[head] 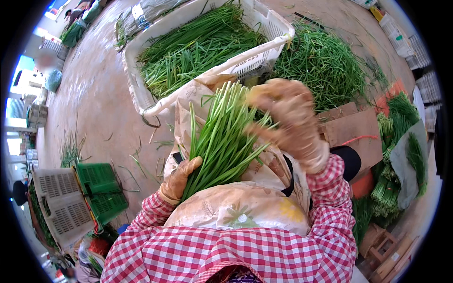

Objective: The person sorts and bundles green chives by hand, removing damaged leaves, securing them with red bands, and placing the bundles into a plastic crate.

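Observation:
A loose bunch of long green stalks with pale cut ends, possibly garlic chives (223, 134), lies across my lap on a stained, flower-printed apron (244, 208). My left hand (182, 177), in a soiled tan glove, is closed around the bunch's lower left side, thumb on top. My right hand (292, 116), gloved too, is blurred by motion at the right of the pale ends; whether its fingers hold any stalk cannot be made out. Just beyond the bunch stands a white plastic crate (208, 74) with more green stalks (198, 46) inside.
A heap of loose greens (318, 67) lies on the floor right of the crate. Flattened cardboard (354, 131) and tied green bundles (385, 191) are at the right. White (63, 205) and green crates (102, 191) stand at the left. A person (74, 14) is far off at the upper left.

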A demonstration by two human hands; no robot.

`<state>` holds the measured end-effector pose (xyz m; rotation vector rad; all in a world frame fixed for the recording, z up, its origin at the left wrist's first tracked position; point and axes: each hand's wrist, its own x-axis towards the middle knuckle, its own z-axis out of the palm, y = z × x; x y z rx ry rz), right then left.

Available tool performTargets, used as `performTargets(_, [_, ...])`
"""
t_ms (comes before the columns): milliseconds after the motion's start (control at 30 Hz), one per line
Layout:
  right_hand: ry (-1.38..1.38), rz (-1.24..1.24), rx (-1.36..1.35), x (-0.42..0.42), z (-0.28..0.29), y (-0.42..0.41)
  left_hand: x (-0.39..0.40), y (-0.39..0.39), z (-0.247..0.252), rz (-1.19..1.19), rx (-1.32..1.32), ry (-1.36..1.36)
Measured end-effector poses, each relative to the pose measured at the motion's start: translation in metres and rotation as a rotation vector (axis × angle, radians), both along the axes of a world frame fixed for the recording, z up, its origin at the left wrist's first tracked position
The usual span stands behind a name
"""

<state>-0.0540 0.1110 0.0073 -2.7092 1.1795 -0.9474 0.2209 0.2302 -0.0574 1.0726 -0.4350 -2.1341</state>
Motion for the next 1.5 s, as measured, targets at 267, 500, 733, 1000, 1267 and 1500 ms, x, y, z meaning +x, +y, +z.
performTargets(267, [0.052, -0.063, 0.074, 0.024, -0.040, 0.033, -0.009, 0.005, 0.010, 0.085, -0.010, 0.129])
performTargets(500, [0.585, -0.537, -0.499, -0.010, -0.075, -0.031, -0.003, 0.020, -0.019, 0.121, 0.112, 0.107])
performTargets(733, [-0.068, 0.022, 0.011, -0.001, -0.004, -0.017, -0.003, 0.023, -0.007, 0.036, 0.002, -0.039])
performTargets(1000, [0.091, 0.027, 0.072, 0.018, -0.060, 0.018, -0.021, 0.022, 0.021, -0.126, -0.126, -0.032])
performTargets(1267, [0.512, -0.644, -0.068, -0.059, -0.066, -0.071, -0.032, 0.017, 0.027, -0.207, -0.207, -0.044])
performTargets(1500, [0.023, -0.103, 0.542, -0.015, 0.005, -0.030, -0.030, 0.019, 0.018, -0.274, -0.441, -0.203])
